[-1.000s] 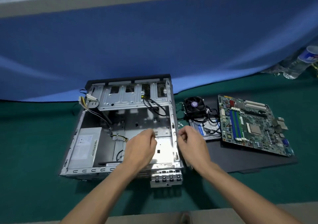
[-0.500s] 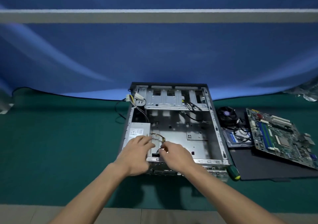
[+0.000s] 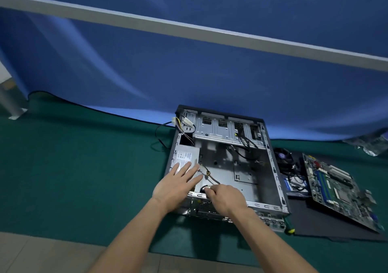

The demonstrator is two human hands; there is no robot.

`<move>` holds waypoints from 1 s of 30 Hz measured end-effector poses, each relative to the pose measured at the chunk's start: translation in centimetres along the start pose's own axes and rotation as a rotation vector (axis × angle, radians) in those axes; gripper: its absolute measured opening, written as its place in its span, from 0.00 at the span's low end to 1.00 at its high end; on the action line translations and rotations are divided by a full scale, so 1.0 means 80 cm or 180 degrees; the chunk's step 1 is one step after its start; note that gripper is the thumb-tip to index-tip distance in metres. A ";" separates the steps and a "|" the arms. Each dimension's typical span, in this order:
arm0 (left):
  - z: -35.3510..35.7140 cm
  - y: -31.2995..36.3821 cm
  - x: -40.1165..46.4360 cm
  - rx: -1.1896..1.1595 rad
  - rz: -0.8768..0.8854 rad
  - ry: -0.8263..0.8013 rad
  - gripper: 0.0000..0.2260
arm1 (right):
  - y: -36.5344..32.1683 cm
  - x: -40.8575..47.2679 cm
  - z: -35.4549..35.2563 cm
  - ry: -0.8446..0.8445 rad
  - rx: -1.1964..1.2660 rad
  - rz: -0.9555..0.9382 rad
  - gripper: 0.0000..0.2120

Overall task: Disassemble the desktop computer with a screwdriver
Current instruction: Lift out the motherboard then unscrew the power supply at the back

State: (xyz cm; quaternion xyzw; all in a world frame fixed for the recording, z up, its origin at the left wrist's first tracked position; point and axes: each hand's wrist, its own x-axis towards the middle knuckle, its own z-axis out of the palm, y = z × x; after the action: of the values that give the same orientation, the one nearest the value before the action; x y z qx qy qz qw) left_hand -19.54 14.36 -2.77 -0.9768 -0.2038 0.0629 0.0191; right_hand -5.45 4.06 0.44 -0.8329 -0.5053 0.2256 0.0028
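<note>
**Hands settle on the power supply and its cable**

The open case (image 3: 226,167) lies on its side on the green mat (image 3: 73,178), now seen further right and lower in the frame than half a second ago, the view having swung left and tilted. The left hand (image 3: 178,183) rests flat on the power supply (image 3: 185,157) in the case's near-left corner; its fingers (image 3: 189,168) are spread and straight, gripping nothing, where a moment ago they were curled closer together. The right hand (image 3: 225,198) sits at the case's near rim, just beside the left, its fingers closed in a pinch on a black cable (image 3: 204,188) that loops up from the floor of the case; earlier it lay a little further from the rim.

To the right of the case, well apart from both hands, the fan (image 3: 283,157), a drive (image 3: 295,185) and the motherboard (image 3: 336,186) lie on a black panel (image 3: 315,228), unchanged. The screwdriver (image 3: 289,227), green-handled, lies by the case's near-right corner, untouched.
</note>
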 end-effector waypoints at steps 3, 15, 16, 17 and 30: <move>0.000 0.004 0.003 -0.0015 -0.0201 0.0104 0.32 | -0.001 -0.001 -0.002 0.0009 0.0061 0.0031 0.19; -0.019 -0.020 0.010 -0.1650 -0.0327 0.0100 0.29 | -0.002 0.000 -0.005 -0.0012 0.0113 0.0217 0.19; -0.015 -0.020 0.011 -0.1633 -0.0346 0.0234 0.29 | -0.002 0.001 -0.005 -0.0009 0.0119 0.0228 0.19; -0.012 -0.020 0.012 -0.1647 -0.0373 0.0380 0.28 | -0.001 0.002 -0.005 -0.0006 0.0115 0.0239 0.19; 0.003 -0.002 0.020 -0.2065 -0.1534 0.1647 0.18 | -0.024 0.045 -0.009 0.0048 -0.0452 0.0569 0.26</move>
State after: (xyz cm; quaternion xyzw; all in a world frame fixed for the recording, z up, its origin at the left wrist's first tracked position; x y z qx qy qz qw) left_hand -18.21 15.18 -3.20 -0.8408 -0.4222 -0.2553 -0.2226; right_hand -5.42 8.20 0.23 -0.8744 -0.4437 0.1823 -0.0726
